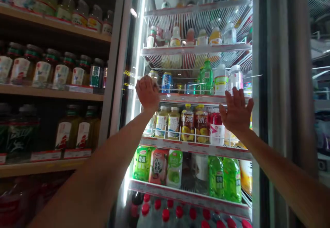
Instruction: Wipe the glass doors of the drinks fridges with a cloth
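Both my arms reach into an open, lit drinks fridge. My left hand [147,92] is closed at the left end of the third wire shelf [193,98], its fingers curled round a small container [154,76] that I cannot name. My right hand [236,112] is open with fingers spread, raised at the same shelf's front edge near the right side, in front of clear bottles [235,77]. A blue can [166,82] and a green bottle [206,76] stand between the hands.
Lower fridge shelves hold yellow tea bottles [187,123], green juice bottles [221,178] and red-capped bottles [165,216]. Wooden shelves [51,92] of bottles and jars stand to the left. The fridge frame [257,118] and a dark panel are on the right.
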{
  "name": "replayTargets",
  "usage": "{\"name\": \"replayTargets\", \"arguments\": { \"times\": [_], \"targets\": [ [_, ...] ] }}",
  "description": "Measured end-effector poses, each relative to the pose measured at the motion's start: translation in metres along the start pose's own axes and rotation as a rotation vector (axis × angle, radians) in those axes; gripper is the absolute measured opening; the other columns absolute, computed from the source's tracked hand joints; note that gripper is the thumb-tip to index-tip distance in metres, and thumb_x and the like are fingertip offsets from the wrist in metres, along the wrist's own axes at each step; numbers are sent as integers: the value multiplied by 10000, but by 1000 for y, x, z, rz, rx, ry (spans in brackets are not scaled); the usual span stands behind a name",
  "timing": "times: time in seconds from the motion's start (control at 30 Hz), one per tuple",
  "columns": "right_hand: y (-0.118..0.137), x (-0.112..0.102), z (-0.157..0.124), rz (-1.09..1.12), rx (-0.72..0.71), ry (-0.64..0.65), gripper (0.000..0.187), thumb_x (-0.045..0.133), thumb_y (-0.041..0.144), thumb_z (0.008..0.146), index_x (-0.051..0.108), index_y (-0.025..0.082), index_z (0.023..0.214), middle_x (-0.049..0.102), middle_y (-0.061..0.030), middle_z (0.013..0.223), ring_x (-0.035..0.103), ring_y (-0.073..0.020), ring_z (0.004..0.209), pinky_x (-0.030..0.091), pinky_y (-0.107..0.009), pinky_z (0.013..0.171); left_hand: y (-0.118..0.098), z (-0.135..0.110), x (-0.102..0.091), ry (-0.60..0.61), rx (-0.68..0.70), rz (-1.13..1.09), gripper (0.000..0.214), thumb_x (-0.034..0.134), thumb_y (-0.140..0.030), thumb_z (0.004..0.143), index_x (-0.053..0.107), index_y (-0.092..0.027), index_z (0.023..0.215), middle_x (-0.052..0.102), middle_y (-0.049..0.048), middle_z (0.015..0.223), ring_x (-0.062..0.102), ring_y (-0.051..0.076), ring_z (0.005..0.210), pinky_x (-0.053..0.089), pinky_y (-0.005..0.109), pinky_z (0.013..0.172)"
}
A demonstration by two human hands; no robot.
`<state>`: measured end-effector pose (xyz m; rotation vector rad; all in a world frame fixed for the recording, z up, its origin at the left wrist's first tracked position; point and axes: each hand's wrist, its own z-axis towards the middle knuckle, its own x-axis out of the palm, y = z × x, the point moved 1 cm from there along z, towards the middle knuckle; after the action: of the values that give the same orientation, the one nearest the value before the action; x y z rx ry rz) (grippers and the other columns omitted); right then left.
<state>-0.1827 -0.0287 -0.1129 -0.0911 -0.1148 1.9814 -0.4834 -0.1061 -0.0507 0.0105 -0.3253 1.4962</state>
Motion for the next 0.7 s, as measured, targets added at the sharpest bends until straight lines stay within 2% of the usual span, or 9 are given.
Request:
{"name": "replayTargets", "arguments": {
  "times": [0.1, 0.2, 0.27, 0.33, 0.47, 0.53, 0.6, 0.63, 0.7],
  "targets": [
    [3, 0, -2, 11, 19, 2, 574, 288, 433, 900, 284, 152, 1400, 242, -160, 1481, 190, -316, 1377, 197, -612, 1047, -49, -32, 13, 88, 197, -73, 419, 397, -216, 846, 473, -145, 1251, 463, 117, 1336, 318, 264, 1310, 214, 487, 1123],
    [4, -1, -3, 14, 20, 5, 577, 294, 429, 897, 289, 146, 1400, 237, -156, 1484, 191, -313, 1377, 192, -606, 1054, -108, -75, 31, 206, 556, -172, 388, 395, -258, 871, 486, -201, 1243, 472, 46, 1338, 312, 240, 1319, 226, 452, 1127],
    [3, -2, -3, 19, 16, 2, 580, 306, 423, 894, 290, 140, 1400, 241, -156, 1483, 201, -319, 1373, 194, -609, 1053, -120, -87, 35, 246, 653, -192, 399, 374, -282, 888, 465, -207, 1269, 455, 27, 1357, 303, 233, 1329, 228, 443, 1129],
    [1, -2, -5, 40, 7, -8, 579, 311, 412, 894, 268, 158, 1413, 242, -148, 1484, 218, -331, 1366, 196, -626, 1044, -98, -81, 29, 243, 594, -177, 419, 351, -276, 893, 440, -204, 1296, 446, 30, 1366, 300, 227, 1335, 237, 437, 1127],
    [-1, -1, -8, 113, -31, -43, 588, 310, 392, 895, 147, 276, 1448, 206, -92, 1501, 226, -369, 1355, 189, -684, 1010, 6, -46, -5, 102, 199, -31, 465, 346, -232, 870, 409, -136, 1321, 441, 110, 1369, 327, 236, 1321, 208, 447, 1139],
    [1, -1, -9, 126, -25, -44, 598, 307, 394, 895, 106, 309, 1451, 185, -73, 1506, 213, -375, 1358, 186, -695, 1007, 46, -40, -21, 0, 6, 61, 470, 349, -220, 862, 410, -116, 1317, 444, 125, 1365, 335, 249, 1313, 203, 467, 1136],
    [3, -1, -10, 120, 5, -27, 604, 300, 403, 895, 96, 302, 1454, 167, -71, 1511, 194, -373, 1365, 188, -696, 1014, 55, -51, -28, -22, -38, 96, 470, 350, -215, 862, 409, -117, 1318, 437, 127, 1370, 320, 257, 1320, 202, 477, 1134],
    [5, 0, -10, 116, 22, -18, 607, 295, 409, 895, 96, 290, 1456, 160, -75, 1512, 183, -373, 1368, 187, -695, 1018, 47, -63, -27, -7, -1, 89, 472, 355, -219, 864, 404, -122, 1323, 428, 126, 1377, 302, 260, 1330, 203, 476, 1133],
    [8, 0, -10, 111, 44, -7, 612, 286, 418, 895, 100, 267, 1458, 153, -89, 1513, 170, -373, 1372, 185, -694, 1022, 15, -93, -19, 53, 171, 40, 480, 376, -236, 867, 391, -142, 1337, 415, 118, 1388, 255, 263, 1352, 207, 472, 1131]
  ]
}}
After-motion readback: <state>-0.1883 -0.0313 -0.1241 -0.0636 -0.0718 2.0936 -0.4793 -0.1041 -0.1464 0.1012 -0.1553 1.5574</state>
